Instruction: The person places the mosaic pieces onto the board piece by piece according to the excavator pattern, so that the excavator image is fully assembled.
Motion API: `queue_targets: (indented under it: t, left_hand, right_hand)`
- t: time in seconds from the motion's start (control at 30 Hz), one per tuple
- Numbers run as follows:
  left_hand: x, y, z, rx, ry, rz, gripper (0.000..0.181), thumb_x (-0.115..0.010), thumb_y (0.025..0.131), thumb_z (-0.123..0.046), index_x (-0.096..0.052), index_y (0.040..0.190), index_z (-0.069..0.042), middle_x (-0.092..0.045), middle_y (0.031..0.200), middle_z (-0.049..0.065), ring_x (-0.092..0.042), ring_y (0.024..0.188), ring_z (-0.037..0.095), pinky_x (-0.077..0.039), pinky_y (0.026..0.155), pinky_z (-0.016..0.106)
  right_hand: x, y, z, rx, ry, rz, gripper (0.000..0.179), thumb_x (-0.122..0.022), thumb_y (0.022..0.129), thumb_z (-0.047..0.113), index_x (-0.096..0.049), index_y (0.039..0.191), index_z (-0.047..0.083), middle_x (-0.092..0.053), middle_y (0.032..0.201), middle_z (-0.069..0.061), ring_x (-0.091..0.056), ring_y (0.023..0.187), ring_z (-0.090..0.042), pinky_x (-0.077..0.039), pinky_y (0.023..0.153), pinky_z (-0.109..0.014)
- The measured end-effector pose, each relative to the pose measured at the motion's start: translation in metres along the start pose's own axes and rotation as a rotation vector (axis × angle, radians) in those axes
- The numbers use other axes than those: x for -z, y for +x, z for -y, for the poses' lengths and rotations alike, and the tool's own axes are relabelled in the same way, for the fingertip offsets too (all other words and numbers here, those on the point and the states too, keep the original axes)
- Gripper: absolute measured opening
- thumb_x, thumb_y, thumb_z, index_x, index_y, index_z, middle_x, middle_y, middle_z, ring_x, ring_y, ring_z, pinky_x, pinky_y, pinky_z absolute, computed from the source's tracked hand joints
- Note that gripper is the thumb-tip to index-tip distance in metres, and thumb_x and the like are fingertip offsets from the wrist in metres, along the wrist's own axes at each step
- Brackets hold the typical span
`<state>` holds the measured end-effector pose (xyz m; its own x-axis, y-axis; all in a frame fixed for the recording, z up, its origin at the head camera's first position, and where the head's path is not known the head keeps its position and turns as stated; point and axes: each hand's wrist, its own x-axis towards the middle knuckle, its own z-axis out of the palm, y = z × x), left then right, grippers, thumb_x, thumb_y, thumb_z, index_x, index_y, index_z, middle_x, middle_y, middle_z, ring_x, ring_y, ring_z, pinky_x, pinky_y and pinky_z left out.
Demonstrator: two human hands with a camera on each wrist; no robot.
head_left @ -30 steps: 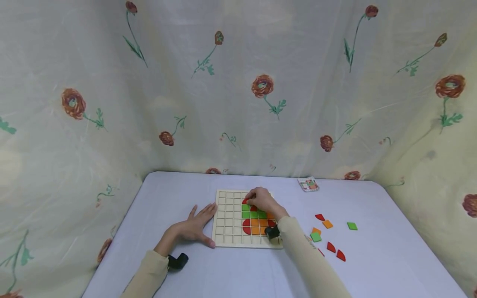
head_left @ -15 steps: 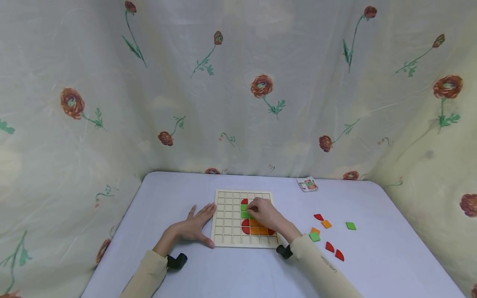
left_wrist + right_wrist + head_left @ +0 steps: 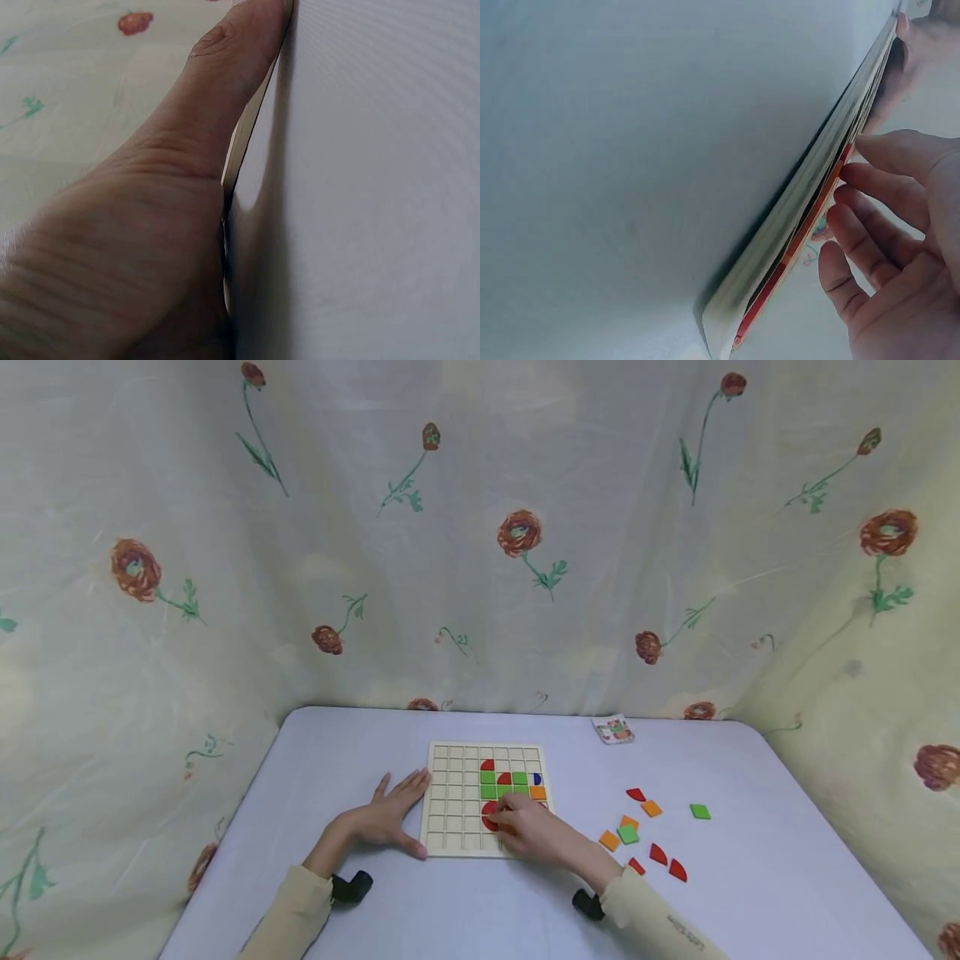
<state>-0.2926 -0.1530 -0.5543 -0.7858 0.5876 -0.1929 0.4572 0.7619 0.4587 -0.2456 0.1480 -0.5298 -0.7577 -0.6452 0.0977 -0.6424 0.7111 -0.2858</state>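
A pale wooden grid board (image 3: 453,802) lies on the table with coloured tiles in its right half. Spread flat beside it, my left hand (image 3: 386,818) has its fingertips and thumb against the board's left edge. My right hand (image 3: 536,835) reaches over the near part of the board. Its thumb and forefinger tips touch a red quarter-round tile (image 3: 489,816), and the other fingers are loosely bent in the right wrist view. Green tiles (image 3: 488,792), an orange tile (image 3: 537,792) and a blue half-round piece (image 3: 537,779) show farther back. My right hand hides some near tiles.
Loose tiles lie right of the board, among them a green square (image 3: 700,812), an orange square (image 3: 652,808) and red quarter-rounds (image 3: 678,870). A small patterned card (image 3: 613,729) lies near the table's far edge. Flowered cloth (image 3: 480,568) hangs behind the table.
My right hand has moved from the board's far rows toward its near rows, uncovering green, red, orange and blue pieces. My left hand stays at the board's left edge.
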Motion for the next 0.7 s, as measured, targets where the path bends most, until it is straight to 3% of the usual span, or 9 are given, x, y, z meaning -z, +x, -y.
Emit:
queue_targets:
  t: [0.2,0.4,0.53,0.7]
  left_hand:
    - [-0.002,0.0,0.0,-0.005,0.007,-0.007,0.132,-0.075,0.063,-0.071,-0.005,0.156,-0.009,-0.001,0.164,0.005,0.002,0.152,0.023,0.014,0.117,0.056]
    - [0.0,0.001,-0.001,-0.009,0.0,0.004,0.133,-0.074,0.063,-0.071,-0.004,0.156,-0.007,-0.001,0.164,0.007,0.002,0.152,0.025,0.013,0.117,0.057]
    - [0.002,0.001,-0.002,0.014,-0.004,0.008,0.133,-0.075,0.062,-0.071,-0.003,0.156,-0.01,0.0,0.164,0.004,0.003,0.152,0.021,0.014,0.117,0.055]
    - [0.001,0.0,-0.002,0.021,-0.014,0.01,0.133,-0.075,0.062,-0.072,-0.004,0.156,-0.011,0.0,0.164,0.003,0.004,0.152,0.021,0.015,0.117,0.055]
  right_hand:
    - [0.003,-0.001,0.005,0.1,-0.058,-0.01,0.027,-0.065,0.091,0.018,-0.071,0.116,0.009,-0.063,0.111,-0.003,-0.058,0.095,-0.012,-0.053,0.082,-0.023]
    - [0.008,-0.001,0.01,0.124,-0.072,-0.012,0.022,-0.066,0.09,0.015,-0.074,0.109,0.007,-0.065,0.108,-0.003,-0.06,0.095,-0.013,-0.054,0.083,-0.023]
    - [0.007,0.0,0.009,0.087,-0.048,0.019,0.026,-0.065,0.091,0.016,-0.071,0.115,0.008,-0.064,0.112,-0.003,-0.059,0.098,-0.013,-0.054,0.085,-0.025]
    - [0.01,-0.006,0.004,-0.044,0.107,0.055,0.026,-0.062,0.094,0.02,-0.07,0.117,0.012,-0.063,0.115,0.0,-0.057,0.103,-0.013,-0.053,0.089,-0.03]
